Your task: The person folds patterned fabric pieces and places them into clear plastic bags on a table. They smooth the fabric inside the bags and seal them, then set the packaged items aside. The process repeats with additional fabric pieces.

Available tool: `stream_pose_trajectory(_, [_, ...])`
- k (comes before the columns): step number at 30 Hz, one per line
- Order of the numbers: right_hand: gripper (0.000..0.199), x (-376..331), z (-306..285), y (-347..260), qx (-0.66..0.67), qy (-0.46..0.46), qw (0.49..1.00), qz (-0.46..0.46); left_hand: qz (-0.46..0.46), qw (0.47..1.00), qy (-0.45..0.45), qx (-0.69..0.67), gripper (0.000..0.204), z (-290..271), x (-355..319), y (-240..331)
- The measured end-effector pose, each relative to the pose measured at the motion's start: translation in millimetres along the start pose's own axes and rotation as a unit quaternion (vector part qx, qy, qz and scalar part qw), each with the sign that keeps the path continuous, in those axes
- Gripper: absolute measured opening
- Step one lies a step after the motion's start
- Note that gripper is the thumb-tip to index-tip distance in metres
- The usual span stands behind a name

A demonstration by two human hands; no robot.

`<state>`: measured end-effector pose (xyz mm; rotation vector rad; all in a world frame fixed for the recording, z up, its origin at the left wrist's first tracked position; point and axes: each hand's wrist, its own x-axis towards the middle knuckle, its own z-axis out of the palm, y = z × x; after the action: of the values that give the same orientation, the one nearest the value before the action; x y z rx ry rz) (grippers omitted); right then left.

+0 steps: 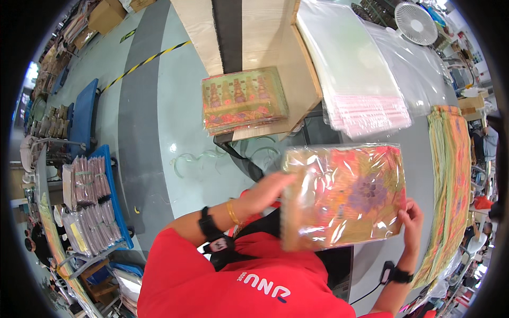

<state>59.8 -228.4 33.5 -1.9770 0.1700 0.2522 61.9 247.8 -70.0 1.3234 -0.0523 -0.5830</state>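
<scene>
A clear plastic package (366, 196) with folded floral fabric in red, gold, green and purple is held in front of my red shirt. My right hand (411, 218) is closed on its right edge, thumb and fingers pinching the plastic. At the package's left edge is my left hand (270, 193); its fingers are smeared by motion, so their grip is unclear. Beyond the left hand, a stack of similar packaged patterned fabrics (244, 100) lies on the corner of a wooden board (265, 47).
A pile of clear plastic bags (358, 69) lies on the grey table (416, 143) ahead, near a white fan (416, 24). Folded floral fabrics (448, 185) are stacked at the right. On the left stands a blue cart (117, 196) with bundled packages. Green strapping (196, 161) lies on the floor.
</scene>
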Motion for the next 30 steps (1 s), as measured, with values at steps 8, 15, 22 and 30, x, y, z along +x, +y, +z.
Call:
stream_pose_trajectory(8, [0.017,87.0,226.1,-143.9,0.128,-0.104,0.986,-0.039,0.126,0.902,0.319,-0.262,0.049,-217.9,-49.5,56.4])
stream_pose_trajectory(15, [0.028,144.0,275.2,-146.1,-0.143,-0.025,0.941,-0.306,0.049,0.903,0.382,-0.192,0.054,-390.7,70.4,-18.8])
stream_pose_trajectory(22, [0.009,14.2,159.7,-79.3,-0.16,0.005,0.987,-0.012,-0.072,0.683,0.263,0.678,0.025,-532.8,141.9,-173.3])
stream_pose_trajectory(30, [0.015,-141.0,30.2,94.6,-0.183,0.406,0.881,0.161,0.351,0.72,0.526,0.286,0.036,-343.8,194.9,21.8])
